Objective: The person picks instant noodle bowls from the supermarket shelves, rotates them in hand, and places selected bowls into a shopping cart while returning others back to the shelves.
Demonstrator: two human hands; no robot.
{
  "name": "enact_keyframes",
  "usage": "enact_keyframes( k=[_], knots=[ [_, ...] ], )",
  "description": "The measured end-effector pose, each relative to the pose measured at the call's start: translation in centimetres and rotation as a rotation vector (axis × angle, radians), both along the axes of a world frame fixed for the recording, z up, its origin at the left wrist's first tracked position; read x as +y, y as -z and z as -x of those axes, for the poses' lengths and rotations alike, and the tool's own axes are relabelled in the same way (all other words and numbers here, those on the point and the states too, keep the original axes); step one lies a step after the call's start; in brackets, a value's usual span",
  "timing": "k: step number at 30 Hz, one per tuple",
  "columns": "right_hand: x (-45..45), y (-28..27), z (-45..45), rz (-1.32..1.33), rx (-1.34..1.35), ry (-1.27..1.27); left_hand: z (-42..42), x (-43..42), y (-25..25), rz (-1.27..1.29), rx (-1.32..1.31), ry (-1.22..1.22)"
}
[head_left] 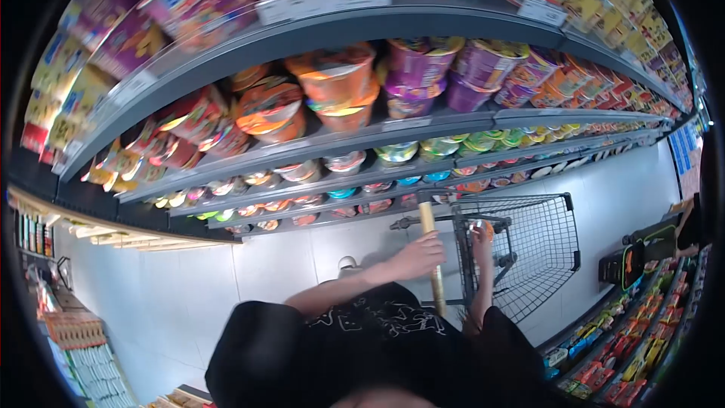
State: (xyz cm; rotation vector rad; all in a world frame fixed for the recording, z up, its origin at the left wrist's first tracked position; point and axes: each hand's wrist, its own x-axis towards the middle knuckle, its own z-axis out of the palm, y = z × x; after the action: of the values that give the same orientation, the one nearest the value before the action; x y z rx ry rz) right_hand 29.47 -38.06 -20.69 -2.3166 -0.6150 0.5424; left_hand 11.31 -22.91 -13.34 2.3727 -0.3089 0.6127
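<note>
My left hand (pixel 424 254) is closed around the pale handle bar (pixel 428 219) of a wire shopping cart (pixel 538 215). Over the near part of the cart basket, my right hand (pixel 480 233) has its fingers around a small orange and white item (pixel 487 230), which looks like a cup or packet; its details are blurred. In front of me stand shelves of instant noodle cups, with orange cups (pixel 332 79) and purple cups (pixel 417 75) on one row.
A dark shelf edge (pixel 445 11) with price labels curves across the top. Packaged goods (pixel 634 332) fill shelves at the lower right, beside a black basket (pixel 621 266). Wooden shelving (pixel 113 236) and stacked boxes (pixel 75 330) stand at the left.
</note>
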Motion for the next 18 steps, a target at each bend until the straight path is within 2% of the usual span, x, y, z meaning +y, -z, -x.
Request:
enact_keyframes(
  k=[2,3,4,6,7,9,10,13,16,18],
  knots=[
    [-0.7,3.7,-1.4,-0.037,-0.183,-0.135,0.7,-0.3,0.3,0.064,0.007,-0.028],
    [0.1,-0.1,0.6,0.068,-0.108,-0.005,1.0,-0.1,0.1,0.05,0.023,-0.025],
    [-0.4,0.2,0.7,-0.022,-0.099,-0.054,1.2,0.1,0.0,0.04,0.037,-0.019],
    [-0.8,0.4,1.2,0.205,-0.106,-0.06,1.8,0.8,0.0,0.046,0.039,0.013],
    [-1.0,0.2,1.7,0.214,-0.106,-0.072,2.3,0.9,0.0,0.052,0.046,0.038],
    [-0.7,0.2,2.5,0.186,0.067,-0.001,3.5,1.1,0.0,0.072,0.015,0.02],
    [-0.4,0.3,2.9,0.151,0.008,-0.032,4.1,1.2,-0.1,0.082,-0.018,0.016],
    [0.7,-1.1,4.9,0.201,0.047,-0.031,5.9,1.8,0.1,0.069,-0.018,0.009],
    [-0.5,5.2,3.9,0.045,0.12,-0.016,7.7,2.4,0.2,0.063,-0.011,0.017],
    [0.6,4.0,5.4,0.087,0.194,-0.025,8.9,3.0,0.4,0.059,-0.016,0.003]
  ],
)
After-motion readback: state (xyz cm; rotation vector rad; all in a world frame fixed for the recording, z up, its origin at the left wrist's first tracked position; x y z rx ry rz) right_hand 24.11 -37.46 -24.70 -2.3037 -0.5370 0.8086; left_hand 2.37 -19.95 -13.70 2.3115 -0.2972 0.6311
